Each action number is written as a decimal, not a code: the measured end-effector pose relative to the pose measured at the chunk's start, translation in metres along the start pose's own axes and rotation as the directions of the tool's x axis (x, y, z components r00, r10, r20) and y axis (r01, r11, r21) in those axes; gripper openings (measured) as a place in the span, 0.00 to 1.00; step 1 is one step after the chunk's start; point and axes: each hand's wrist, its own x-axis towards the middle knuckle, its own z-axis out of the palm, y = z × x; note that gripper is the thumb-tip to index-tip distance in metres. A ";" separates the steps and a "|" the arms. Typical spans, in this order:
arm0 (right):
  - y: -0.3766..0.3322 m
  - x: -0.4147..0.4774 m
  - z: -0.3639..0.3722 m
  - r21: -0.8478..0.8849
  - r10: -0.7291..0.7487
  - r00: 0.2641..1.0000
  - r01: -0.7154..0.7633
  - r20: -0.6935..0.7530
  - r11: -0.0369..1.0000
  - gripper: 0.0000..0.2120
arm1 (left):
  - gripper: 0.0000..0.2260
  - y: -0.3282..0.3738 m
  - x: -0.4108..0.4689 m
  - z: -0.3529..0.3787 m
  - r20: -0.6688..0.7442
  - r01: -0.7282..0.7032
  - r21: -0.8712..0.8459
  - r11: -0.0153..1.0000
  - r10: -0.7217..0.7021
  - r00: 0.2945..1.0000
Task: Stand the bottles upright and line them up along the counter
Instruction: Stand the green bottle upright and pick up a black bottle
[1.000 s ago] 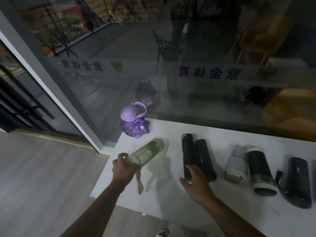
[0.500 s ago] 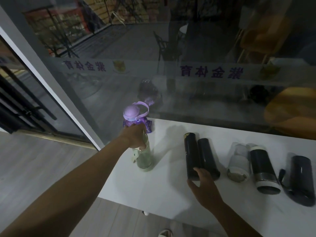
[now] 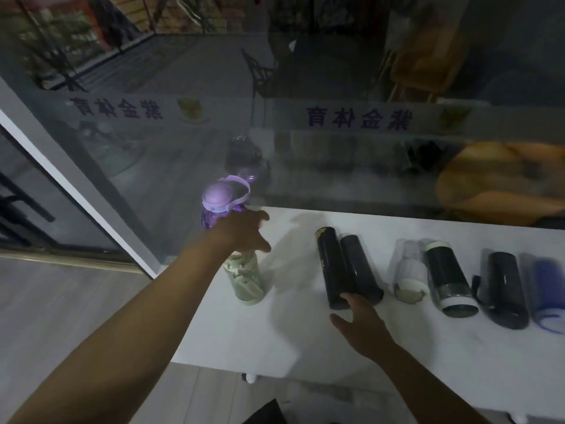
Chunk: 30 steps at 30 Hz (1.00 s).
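Observation:
A pale green bottle (image 3: 246, 280) stands upright near the left end of the white counter (image 3: 299, 338). My left hand (image 3: 241, 234) hovers right over its cap with fingers spread. Behind it, a purple bottle (image 3: 220, 203) stands upright in the back left corner. Several bottles lie on their sides to the right: two black ones (image 3: 331, 267) (image 3: 360, 267), a clear and white one (image 3: 408, 270), a black one with white ends (image 3: 449, 280), a black one with a strap (image 3: 506, 289) and a blue one (image 3: 547, 289). My right hand (image 3: 362, 324) is open, fingertips at the near end of the left black bottle.
A glass wall (image 3: 336, 166) with printed lettering runs right behind the counter. The counter's left edge drops to grey floor (image 3: 76, 301). A grey door frame (image 3: 76, 191) slants down at the left.
My left hand lifted the green bottle from lying to upright next to the purple one, then loosened its grip and spread its fingers. My right hand stayed at the black bottle's near end.

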 end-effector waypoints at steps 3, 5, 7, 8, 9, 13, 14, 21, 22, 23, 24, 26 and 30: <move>0.004 -0.007 -0.003 0.033 0.040 0.998 -0.039 -0.047 0.999 0.30 | 0.33 0.024 0.006 0.000 -0.235 -0.077 0.049 0.996 0.086 0.968; 0.010 -0.016 -0.007 0.054 0.064 0.994 -0.060 -0.089 0.997 0.29 | 0.33 0.045 0.011 0.018 -0.341 -0.190 -0.078 0.979 0.153 0.927; 0.016 -0.027 -0.012 0.073 0.093 0.987 -0.084 -0.132 0.994 0.28 | 0.33 0.069 0.012 0.048 -0.428 -0.301 -0.243 0.922 0.176 0.887; 0.020 -0.033 -0.014 0.081 0.116 0.982 -0.105 -0.149 0.991 0.27 | 0.33 0.081 0.011 0.064 -0.438 -0.320 -0.333 0.887 0.155 0.885; 0.024 -0.038 -0.016 0.083 0.140 0.977 -0.128 -0.160 0.988 0.27 | 0.34 0.091 0.012 0.084 -0.413 -0.307 -0.432 0.848 0.117 0.903; 0.047 -0.055 -0.021 0.080 0.212 0.960 -0.200 -0.186 0.977 0.28 | 0.41 0.125 0.013 0.159 -0.158 -0.096 -0.760 0.642 -0.038 0.987; 0.053 -0.058 -0.022 0.088 0.224 0.956 -0.211 -0.187 0.973 0.28 | 0.42 0.132 0.014 0.174 -0.081 -0.026 -0.824 0.567 -0.072 0.994; 0.094 -0.056 -0.049 0.100 0.227 0.970 -0.218 -0.086 0.971 0.28 | 0.41 0.166 0.041 0.236 0.367 0.405 -0.911 0.078 -0.291 0.883; 0.098 -0.053 -0.054 0.106 0.215 0.974 -0.207 -0.073 0.973 0.28 | 0.37 0.170 0.044 0.240 0.375 0.416 -0.907 0.060 -0.329 0.867; 0.103 -0.050 -0.060 0.109 0.199 0.978 -0.191 -0.066 0.975 0.27 | 0.34 0.174 0.047 0.242 0.379 0.424 -0.904 0.050 -0.365 0.850; 0.107 -0.046 -0.066 0.109 0.179 0.982 -0.171 -0.059 0.979 0.27 | 0.32 0.177 0.048 0.243 0.378 0.427 -0.904 0.037 -0.400 0.835; 0.114 -0.037 -0.077 0.110 0.131 0.991 -0.127 -0.028 0.986 0.27 | 0.27 0.179 0.050 0.246 0.371 0.414 -0.910 0.000 -0.444 0.816; 0.119 -0.021 -0.093 0.166 0.033 0.999 -0.038 0.035 0.985 0.27 | 0.24 0.178 0.042 0.245 0.368 0.404 -0.914 -0.026 -0.471 0.802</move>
